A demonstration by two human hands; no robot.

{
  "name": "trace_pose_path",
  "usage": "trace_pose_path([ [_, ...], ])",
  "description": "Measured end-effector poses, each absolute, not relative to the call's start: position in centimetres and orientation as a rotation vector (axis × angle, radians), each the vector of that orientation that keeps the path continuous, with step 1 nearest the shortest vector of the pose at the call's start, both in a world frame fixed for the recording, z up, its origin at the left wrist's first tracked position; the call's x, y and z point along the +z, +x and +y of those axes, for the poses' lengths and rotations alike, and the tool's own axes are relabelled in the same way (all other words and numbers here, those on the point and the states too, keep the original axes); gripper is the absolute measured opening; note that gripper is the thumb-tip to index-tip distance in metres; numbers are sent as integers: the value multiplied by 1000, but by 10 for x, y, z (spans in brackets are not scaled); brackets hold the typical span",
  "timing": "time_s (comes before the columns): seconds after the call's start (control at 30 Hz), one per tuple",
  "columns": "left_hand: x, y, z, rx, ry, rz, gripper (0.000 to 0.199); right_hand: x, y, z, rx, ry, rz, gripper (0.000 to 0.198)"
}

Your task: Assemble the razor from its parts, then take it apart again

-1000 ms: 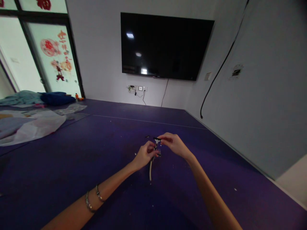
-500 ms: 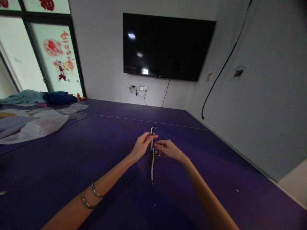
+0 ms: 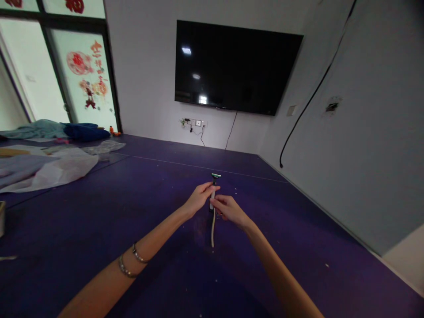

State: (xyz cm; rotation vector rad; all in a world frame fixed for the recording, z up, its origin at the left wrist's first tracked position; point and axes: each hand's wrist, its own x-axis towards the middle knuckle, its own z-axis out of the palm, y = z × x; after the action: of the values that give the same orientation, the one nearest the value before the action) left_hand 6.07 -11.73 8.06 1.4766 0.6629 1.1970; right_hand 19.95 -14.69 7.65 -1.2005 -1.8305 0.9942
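Note:
A razor with a dark head and a grey handle stands upright between my hands, its head above my fingers. My left hand pinches it high on the handle, just under the head. Lower down, the closed fingers of my right hand grip the handle from the right side. A thin pale strip, like a cord or stick, runs from below the razor toward me over the purple surface. A small dark piece near the razor's foot is mostly hidden by my right hand.
White plastic sheeting and folded blue cloth lie at the far left. A black cable hangs along the right wall. A television is mounted on the wall ahead. Small white specks dot the surface.
The razor has turned so its head now shows broad side on. My right hand has moved in from beside the razor onto the lower handle. The view has shifted slightly left.

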Motion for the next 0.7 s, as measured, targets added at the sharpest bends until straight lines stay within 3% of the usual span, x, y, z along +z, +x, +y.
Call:
trace_pose_path([
  [0.2, 64, 34, -80, 1145, 1238, 1333, 33, 45, 190, -136, 511, -1712, -1838, 35],
  [0.37, 66, 12, -66, 1166, 1185, 1378, 27, 36, 179, -145, 367, -2007, -1961, 29],
  [0.7, 71, 8, -64, 1183, 1178, 1324, 22, 38, 168, -143, 283, -2126, -2115, 42],
])
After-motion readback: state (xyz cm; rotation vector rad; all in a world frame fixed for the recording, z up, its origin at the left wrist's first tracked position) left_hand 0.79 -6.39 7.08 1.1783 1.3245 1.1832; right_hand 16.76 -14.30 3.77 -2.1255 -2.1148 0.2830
